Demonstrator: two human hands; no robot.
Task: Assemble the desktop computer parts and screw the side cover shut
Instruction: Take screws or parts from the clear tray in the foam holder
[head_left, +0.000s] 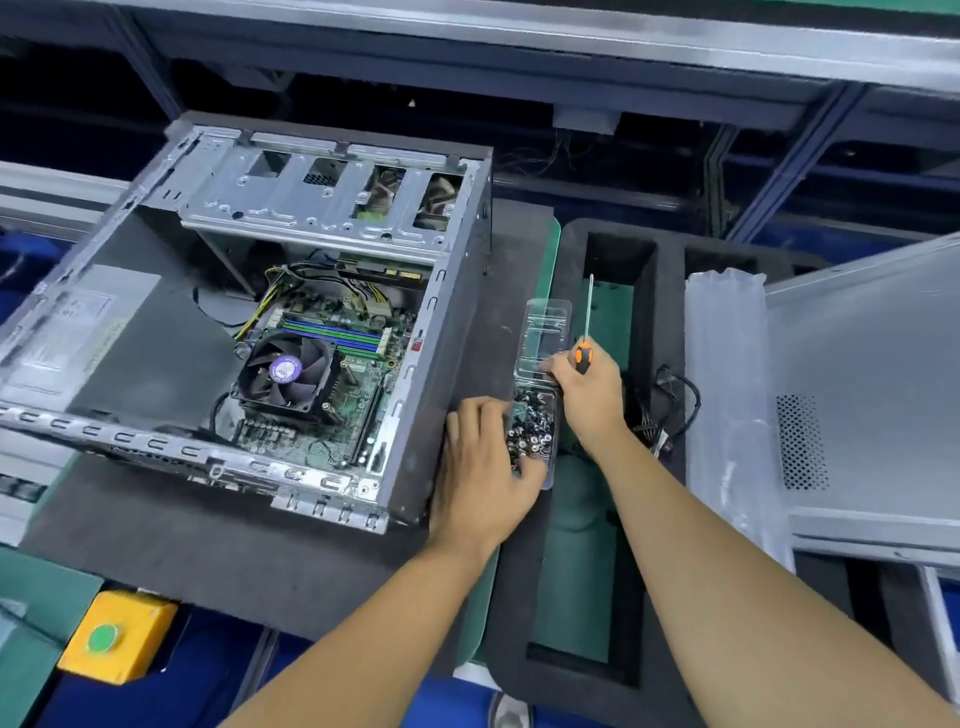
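Head view: the open computer case (249, 312) lies on its side on a dark foam mat (208, 545) on the surface, motherboard and cooler fan (285, 371) exposed. Just right of the case sits a clear plastic box of screws (535, 415), lid raised. The left hand (483, 467) rests against the box, fingers reaching into the screws; whether it pinches one cannot be told. The right hand (587, 389) grips an orange-handled screwdriver (586, 332), shaft pointing away, while its fingers touch the lid. The grey side cover (872, 395) lies at far right, apart from the case.
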